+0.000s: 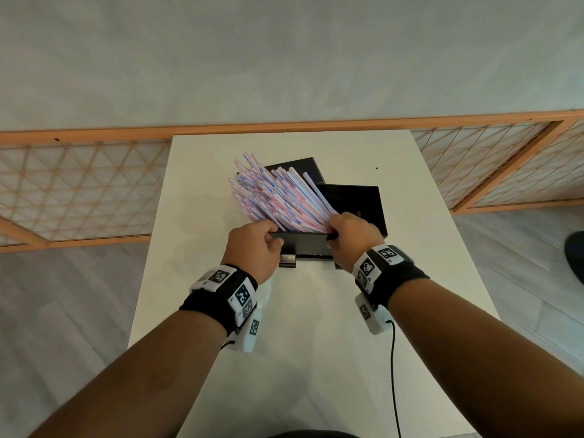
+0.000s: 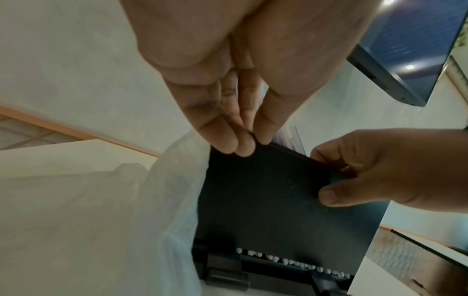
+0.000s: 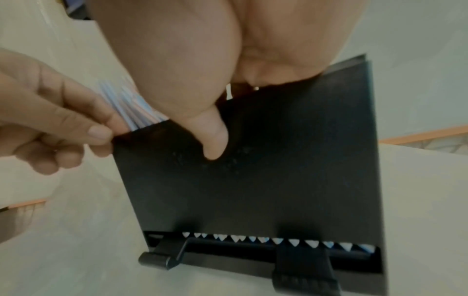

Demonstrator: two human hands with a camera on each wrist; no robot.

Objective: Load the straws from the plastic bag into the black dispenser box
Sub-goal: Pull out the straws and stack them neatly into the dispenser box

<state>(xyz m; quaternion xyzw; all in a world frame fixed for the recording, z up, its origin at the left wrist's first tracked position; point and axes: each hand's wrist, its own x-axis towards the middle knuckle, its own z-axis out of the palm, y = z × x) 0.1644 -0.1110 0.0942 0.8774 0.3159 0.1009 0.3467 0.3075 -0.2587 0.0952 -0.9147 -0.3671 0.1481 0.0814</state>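
Head view: both hands' curled fingers point(image 2: 229, 140) pinch the dispenser box point(image 3: 253, 190) rim beside the straws point(image 1: 278, 197).

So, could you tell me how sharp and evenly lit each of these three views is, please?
Head view: sharp and evenly lit, wide-angle bowing at the edges, the straws crisp. Left wrist view: dim, the left hand soft and close, ceiling lights glaring off the lid. Right wrist view: blurred throughout, the black dispenser box dark, the right hand out of focus.
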